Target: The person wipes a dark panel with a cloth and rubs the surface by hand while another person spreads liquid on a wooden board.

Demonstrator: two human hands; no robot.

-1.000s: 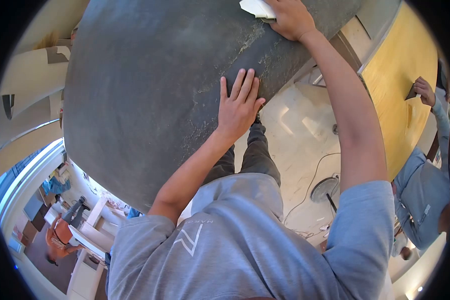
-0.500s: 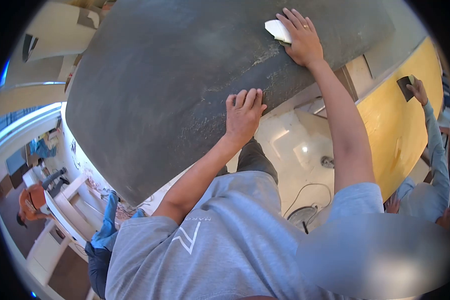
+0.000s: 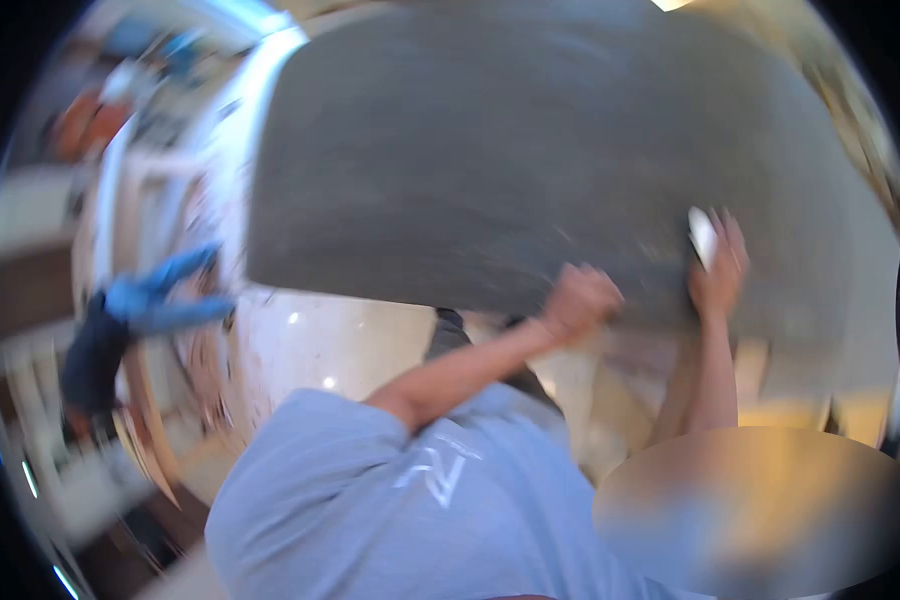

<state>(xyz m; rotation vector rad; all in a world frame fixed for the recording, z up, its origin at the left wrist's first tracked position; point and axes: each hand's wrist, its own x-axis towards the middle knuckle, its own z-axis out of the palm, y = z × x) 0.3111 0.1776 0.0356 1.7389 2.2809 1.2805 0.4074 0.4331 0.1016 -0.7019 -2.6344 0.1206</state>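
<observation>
A large dark grey panel [image 3: 450, 160] with rounded corners lies before me, its surface streaked with pale scuffs near the close edge. On its right part, my right hand [image 3: 722, 270] is pressed over a white folded piece of sandpaper [image 3: 703, 237], which sticks out at the thumb side. My left hand [image 3: 580, 303] is at the panel's near edge, its fingers smeared by motion and seemingly curled. No object shows in it.
On the left, a person in dark top and blue trousers [image 3: 160, 300] bends over, blurred. Farther back is someone in orange [image 3: 90, 125]. Pale wooden frames [image 3: 155, 190] stand on that side. Below the panel lies a shiny light floor [image 3: 340, 345].
My view has swung to the right, and the panel looks more level. My right hand and the sandpaper sit closer to the near edge. The co-worker at the yellow panel has left view.
</observation>
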